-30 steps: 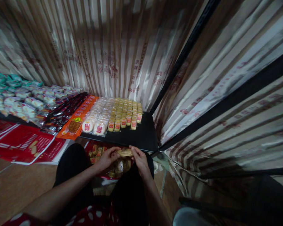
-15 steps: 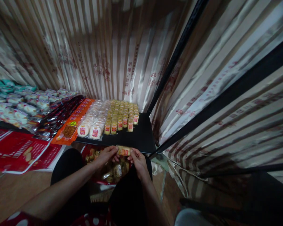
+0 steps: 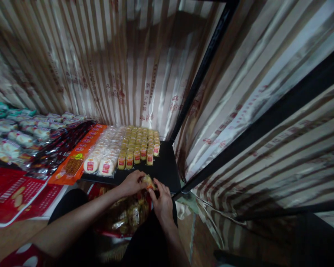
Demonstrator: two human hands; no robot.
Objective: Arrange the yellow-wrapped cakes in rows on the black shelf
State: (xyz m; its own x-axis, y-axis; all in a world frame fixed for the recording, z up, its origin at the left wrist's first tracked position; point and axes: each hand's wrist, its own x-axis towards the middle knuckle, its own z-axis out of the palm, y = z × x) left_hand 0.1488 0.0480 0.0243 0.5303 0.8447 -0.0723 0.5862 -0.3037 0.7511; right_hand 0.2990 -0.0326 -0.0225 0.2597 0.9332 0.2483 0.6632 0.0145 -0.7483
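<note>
A small yellow snack packet (image 3: pixel 148 181) in clear wrapping with a red label is pinched between both hands over the shelf's front edge. My left hand (image 3: pixel 133 182) grips its left end, and my right hand (image 3: pixel 161 198) holds the right end with thumb and fingers. Just beyond, matching yellow packets (image 3: pixel 139 146) stand in rows on the black shelf (image 3: pixel 163 165). Beneath my hands, between my knees, a red bag (image 3: pixel 111 234) holds more yellow wrapped packets (image 3: pixel 128 215).
Left of the yellow rows lie round white wrapped crackers (image 3: pixel 106 167), an orange snack pack (image 3: pixel 72 165), dark packets (image 3: pixel 61 148) and white packets (image 3: pixel 20 138). A striped curtain (image 3: pixel 114 66) hangs behind. Black frame bars (image 3: pixel 203 79) slope at the right.
The packet has turned from lying level to tilted, and my hands have drawn closer together around it. The view has shifted slightly, so the shelf sits lower and farther left.
</note>
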